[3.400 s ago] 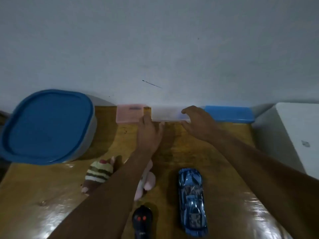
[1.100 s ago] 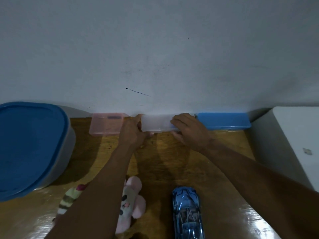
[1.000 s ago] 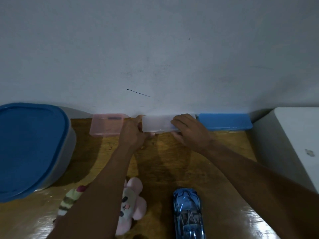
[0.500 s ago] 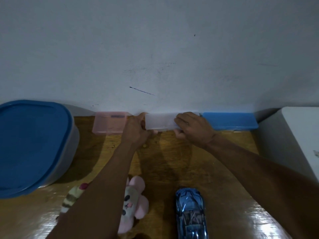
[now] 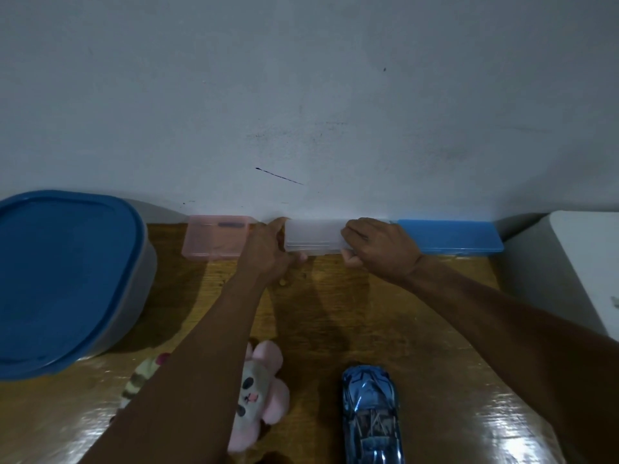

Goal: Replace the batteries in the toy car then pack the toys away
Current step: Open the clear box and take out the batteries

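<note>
The left fingers (image 5: 275, 226) are curled round the left end of the clear case (image 5: 313, 234): one lies over its top edge and another tip shows under its near edge. The right fingers (image 5: 351, 229) lie over the right end, with the thumb tucked below the near edge, so both hands clamp the case between them. The left hand (image 5: 268, 252) and right hand (image 5: 378, 249) hold it at the far edge of the surface (image 5: 335, 313), against the wall. What is inside the case cannot be told.

At 9 o'clock from the case, just beside the left hand, lies a pink case (image 5: 216, 241). At 3 o'clock, just beside the right hand, lies a blue case (image 5: 449, 236).

The car (image 5: 371, 413) sits at 6 o'clock from the right hand, well apart from all the fingers, nose toward the wall. A plush (image 5: 261, 393) lies at 6 o'clock from the left hand, partly under the forearm, with a striped toy (image 5: 140, 383) at its 9 o'clock. A tub (image 5: 63, 272) with a blue lid stands at 8 o'clock from the hands. A white box (image 5: 582, 262) stands at 3 o'clock, beyond the blue case.
</note>
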### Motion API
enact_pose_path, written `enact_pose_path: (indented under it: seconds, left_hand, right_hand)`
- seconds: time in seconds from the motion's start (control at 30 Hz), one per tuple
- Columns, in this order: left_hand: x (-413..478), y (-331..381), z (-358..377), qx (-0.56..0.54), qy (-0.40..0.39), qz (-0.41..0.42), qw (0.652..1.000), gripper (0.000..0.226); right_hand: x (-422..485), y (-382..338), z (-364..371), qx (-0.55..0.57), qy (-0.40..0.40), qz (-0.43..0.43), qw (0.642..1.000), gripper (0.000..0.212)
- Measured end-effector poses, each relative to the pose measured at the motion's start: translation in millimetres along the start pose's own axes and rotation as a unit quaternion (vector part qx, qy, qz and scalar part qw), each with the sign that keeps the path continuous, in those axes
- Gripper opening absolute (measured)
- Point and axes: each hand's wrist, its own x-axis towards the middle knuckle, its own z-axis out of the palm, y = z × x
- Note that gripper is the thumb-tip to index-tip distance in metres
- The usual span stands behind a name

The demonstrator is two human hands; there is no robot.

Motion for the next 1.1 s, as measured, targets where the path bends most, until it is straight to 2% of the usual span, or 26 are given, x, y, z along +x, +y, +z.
enact_pose_path:
  seconds: [0.13,0.27,0.43,0.6,0.73,1.1]
  left_hand:
    - [-3.5,1.2,2.5,0.012,0.019,0.014,1.000,0.054]
    - [-3.7,1.8,2.3,0.020,0.026,0.012,0.999,0.054]
    - [-5.2,7.7,-0.8,0.000,0.017,-0.008,1.000,0.057]
    - [-9.4,15.9,-2.8,0.000,0.024,-0.026,0.999,0.058]
    - [-14.1,17.8,-1.8,0.008,0.029,-0.025,0.999,0.047]
    - [-16.8,20.7,-0.9,0.021,0.027,-0.016,0.999,0.051]
  right_hand:
    - [-6.8,-1.9,-1.6,0.007,0.001,0.002,1.000,0.021]
    - [-8.8,-5.4,-5.6,0.014,0.008,0.026,1.000,0.027]
    - [-4.0,-6.9,-10.9,0.037,0.040,0.093,0.994,0.025]
    - [3.6,0.8,-18.4,0.004,0.061,0.123,0.991,0.030]
    - [8.5,3.2,-19.8,-0.022,0.069,0.150,0.986,0.025]
    - [14.2,1.4,-18.5,0.016,0.058,0.192,0.980,0.012]
